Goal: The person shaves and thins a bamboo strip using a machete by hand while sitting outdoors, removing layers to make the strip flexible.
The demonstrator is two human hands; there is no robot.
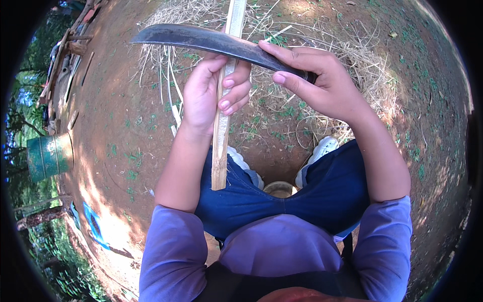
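Note:
My left hand is closed around a long, flat strip of split bamboo. The strip runs nearly upright through the picture, its cut lower end above my left thigh and its upper end past the top edge. In my right hand is a machete with a dark, curved blade, its tip pointing left. Thumb and forefinger lie along the blade near the handle, which my palm mostly hides. The blade crosses over the strip just above my left fingers; whether it touches the strip, I cannot tell.
Thin shavings litter the reddish dirt ahead. My knees in blue trousers are bent, with pale shoes below. A round-topped object shows between my legs. At left lie a green drum and a blue object.

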